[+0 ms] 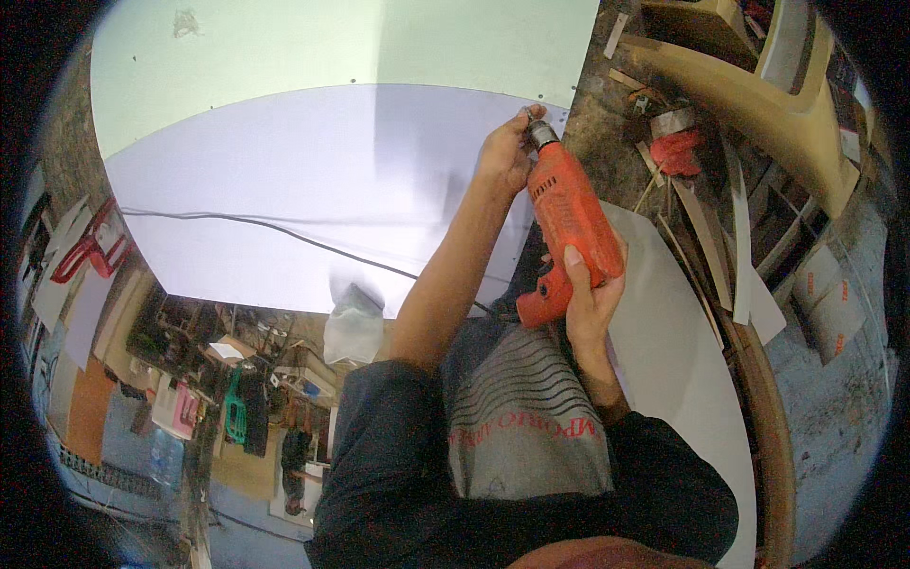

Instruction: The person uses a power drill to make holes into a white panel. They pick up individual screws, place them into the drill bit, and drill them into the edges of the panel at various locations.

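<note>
While the right hand (pixel 590 289) clenches the handle of the orange drill (pixel 567 228) over the white panel (pixel 313 190), the left hand (pixel 505 152) pinches its chuck, and the tool looks rigid, fairly heavy, best held by that handle.

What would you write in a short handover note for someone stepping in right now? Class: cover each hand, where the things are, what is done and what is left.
Right hand: wrapped around the body of the orange power drill, holding it up over the lap.
Left hand: fingertips at the drill's chuck, at the tool's tip.
White panel: lies flat ahead, a black cable running across it; the drill's tip is at its far right edge.
Done: drill in hand.
Left: whatever is being done at the chuck looks unfinished; no fresh hole is visible in the panel.
</note>
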The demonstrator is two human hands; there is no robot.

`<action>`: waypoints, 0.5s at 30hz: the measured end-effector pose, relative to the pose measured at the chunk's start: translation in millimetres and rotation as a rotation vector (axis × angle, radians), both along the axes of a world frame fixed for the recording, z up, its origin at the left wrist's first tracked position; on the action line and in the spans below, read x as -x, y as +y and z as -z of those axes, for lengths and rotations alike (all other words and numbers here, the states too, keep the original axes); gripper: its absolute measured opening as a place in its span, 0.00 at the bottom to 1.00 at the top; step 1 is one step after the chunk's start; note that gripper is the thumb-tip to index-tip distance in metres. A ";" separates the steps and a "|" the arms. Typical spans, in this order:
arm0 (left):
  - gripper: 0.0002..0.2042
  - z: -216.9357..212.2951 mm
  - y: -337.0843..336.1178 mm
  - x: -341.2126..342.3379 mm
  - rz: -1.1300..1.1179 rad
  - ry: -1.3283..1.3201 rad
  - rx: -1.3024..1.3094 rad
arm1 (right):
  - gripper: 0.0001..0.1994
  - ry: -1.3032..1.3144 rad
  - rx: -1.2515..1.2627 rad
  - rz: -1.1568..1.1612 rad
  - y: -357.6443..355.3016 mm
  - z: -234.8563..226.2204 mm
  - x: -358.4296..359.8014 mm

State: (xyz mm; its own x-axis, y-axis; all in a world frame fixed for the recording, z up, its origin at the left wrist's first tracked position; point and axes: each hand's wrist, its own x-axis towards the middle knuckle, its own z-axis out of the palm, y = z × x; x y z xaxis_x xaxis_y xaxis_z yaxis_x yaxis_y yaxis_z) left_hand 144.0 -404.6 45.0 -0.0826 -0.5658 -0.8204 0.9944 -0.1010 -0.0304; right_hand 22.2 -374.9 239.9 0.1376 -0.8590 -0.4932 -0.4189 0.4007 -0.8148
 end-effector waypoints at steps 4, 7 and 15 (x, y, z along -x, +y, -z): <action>0.14 3.5 -2.9 -0.2 0.008 -0.028 -0.034 | 0.22 0.066 0.073 -0.062 -4.1 5.7 1.6; 0.13 4.9 -6.3 -0.8 -0.012 -0.012 -0.068 | 0.21 0.023 -0.024 -0.001 -8.1 3.4 -1.7; 0.13 6.6 -9.9 -4.0 -0.102 0.104 -0.083 | 0.24 0.030 -0.079 0.018 -18.8 -8.6 -12.6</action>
